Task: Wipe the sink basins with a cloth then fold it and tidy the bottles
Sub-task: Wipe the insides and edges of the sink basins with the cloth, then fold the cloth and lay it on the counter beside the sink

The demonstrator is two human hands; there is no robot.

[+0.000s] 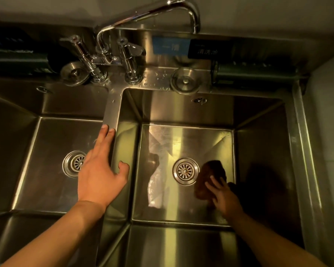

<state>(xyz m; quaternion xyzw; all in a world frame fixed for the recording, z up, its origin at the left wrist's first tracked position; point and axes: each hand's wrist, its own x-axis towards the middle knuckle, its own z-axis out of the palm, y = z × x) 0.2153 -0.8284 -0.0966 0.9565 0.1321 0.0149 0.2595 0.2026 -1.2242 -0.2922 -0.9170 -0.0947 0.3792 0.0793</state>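
Now | my left hand (pixel 101 171) lies flat, fingers straight, on the divider (pixel 112 112) between basins | my right hand (pixel 223 196) presses the dark cloth (pixel 210 174) on the right basin (pixel 183 139) floor, just right of the drain (pixel 185 171).

hands (pixel 225 197) pressing cloth (pixel 206 178) (right basin (pixel 258 143))

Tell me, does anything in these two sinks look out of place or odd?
Both sink plugs lie on the back ledge, not in their drains. A pale streaky patch marks the right basin floor. Otherwise nothing stands out.
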